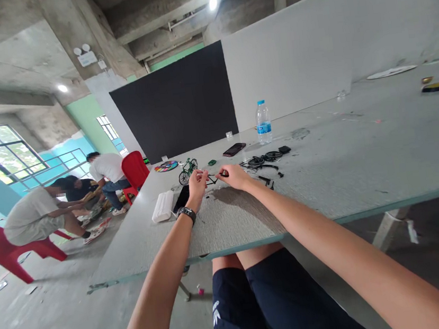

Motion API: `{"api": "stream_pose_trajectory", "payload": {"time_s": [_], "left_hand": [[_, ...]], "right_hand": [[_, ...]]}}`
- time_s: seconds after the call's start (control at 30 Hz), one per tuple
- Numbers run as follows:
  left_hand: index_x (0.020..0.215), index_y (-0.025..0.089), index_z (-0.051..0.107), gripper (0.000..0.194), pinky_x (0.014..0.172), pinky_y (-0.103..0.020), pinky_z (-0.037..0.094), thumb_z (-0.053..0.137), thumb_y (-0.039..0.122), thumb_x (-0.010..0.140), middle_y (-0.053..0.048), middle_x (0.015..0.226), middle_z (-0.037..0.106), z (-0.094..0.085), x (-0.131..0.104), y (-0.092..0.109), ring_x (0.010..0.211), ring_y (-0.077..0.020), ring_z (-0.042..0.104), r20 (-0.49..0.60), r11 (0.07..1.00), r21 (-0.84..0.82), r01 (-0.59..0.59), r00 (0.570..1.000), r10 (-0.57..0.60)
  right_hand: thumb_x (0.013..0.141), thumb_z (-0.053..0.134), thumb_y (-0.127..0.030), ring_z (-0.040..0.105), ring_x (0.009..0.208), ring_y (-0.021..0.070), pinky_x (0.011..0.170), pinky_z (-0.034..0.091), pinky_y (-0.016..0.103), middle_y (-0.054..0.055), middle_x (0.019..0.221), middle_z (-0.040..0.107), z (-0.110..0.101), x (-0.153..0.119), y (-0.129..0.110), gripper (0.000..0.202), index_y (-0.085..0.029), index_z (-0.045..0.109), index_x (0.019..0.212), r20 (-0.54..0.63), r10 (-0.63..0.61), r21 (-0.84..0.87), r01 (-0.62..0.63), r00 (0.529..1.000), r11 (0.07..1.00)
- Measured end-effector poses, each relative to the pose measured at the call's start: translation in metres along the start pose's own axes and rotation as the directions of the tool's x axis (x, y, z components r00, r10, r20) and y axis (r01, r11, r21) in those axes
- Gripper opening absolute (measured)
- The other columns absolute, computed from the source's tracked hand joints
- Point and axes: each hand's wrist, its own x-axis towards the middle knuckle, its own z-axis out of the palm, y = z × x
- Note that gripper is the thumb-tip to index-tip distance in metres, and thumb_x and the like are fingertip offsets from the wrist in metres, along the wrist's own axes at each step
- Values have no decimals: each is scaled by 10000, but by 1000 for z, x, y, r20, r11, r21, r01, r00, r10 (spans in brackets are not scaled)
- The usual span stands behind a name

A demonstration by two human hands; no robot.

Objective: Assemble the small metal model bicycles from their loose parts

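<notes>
Here's the small black frame (213, 180), poised between both hands over the desk (343, 162), in from the near edge. The left hand (197, 184) pinches its left end; the right hand (236, 176) has fingers clamped at its right. Left of them, a white case (163, 206) sits nearer the desk's left edge; farther off stands a green model bicycle (188, 170). Black parts (256, 161) crowd the right, and beyond them the surface runs wide rightward.

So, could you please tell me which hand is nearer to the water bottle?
Right. The right hand is on the wearer's side of the water bottle and to its left; the left hand is farther left still, past the right hand.
</notes>
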Motion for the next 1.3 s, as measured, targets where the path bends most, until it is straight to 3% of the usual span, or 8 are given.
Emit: {"api": "stream_pose_trajectory", "payload": {"time_s": [0.17,0.3,0.43,0.53,0.67,0.9,1.07,1.3], "left_hand": [[871,209,491,298,490,-171,370,682,435,838,31,673,572,1,-1,1,551,-83,492,-31,998,-8,54,998,-54],[884,208,498,264,483,-179,348,669,407,864,40,665,571,-1,-1,2,482,-63,419,-63,995,23,98,993,-97],[889,200,510,221,470,-180,323,644,376,889,41,659,554,-1,-1,1,469,-60,399,-72,992,39,116,991,-113],[888,198,512,213,465,-180,310,637,371,896,39,653,553,-1,0,-1,471,-63,404,-63,993,37,108,992,-105],[881,199,510,205,468,-183,318,632,362,900,34,653,568,0,1,-4,474,-67,415,-52,993,44,108,993,-106],[893,189,537,201,485,-179,335,653,353,885,27,665,574,0,1,-4,507,-72,462,-49,993,67,97,994,-94],[911,172,567,183,477,-181,345,676,310,859,20,688,576,0,0,-3,515,-72,475,-46,994,71,83,996,-80],[905,180,558,259,465,-173,329,699,388,839,34,666,557,1,-1,-2,502,-66,467,-39,996,23,91,995,-90]], "right_hand": [[890,646,-464,537,614,146,588,330,257,23,720,634,0,0,0,297,-176,695,942,19,49,17,-49,999,999],[840,720,-492,616,760,186,663,410,265,66,890,684,-4,4,11,480,-162,627,1176,42,83,-49,-81,996,995],[982,545,-305,637,986,218,806,448,282,171,1189,650,-17,8,32,277,-145,643,1186,56,166,-280,-144,985,949],[985,485,-197,622,1070,266,848,447,310,222,1142,661,-29,7,47,259,-102,680,1127,61,222,-345,-188,973,920],[964,519,-224,624,1098,296,887,447,332,233,1087,696,-31,5,54,259,-92,724,1052,107,252,-400,-190,962,897],[909,604,-245,676,1002,250,834,449,288,148,1072,747,-19,5,41,190,-171,760,988,171,189,-378,-113,967,919],[882,629,-234,692,919,234,760,453,279,112,1018,765,-20,1,36,153,-197,767,937,158,191,-340,-128,969,932],[923,604,-260,678,957,218,803,462,277,113,1056,751,-12,5,34,167,-193,736,1002,110,122,-272,-88,986,958]]}}
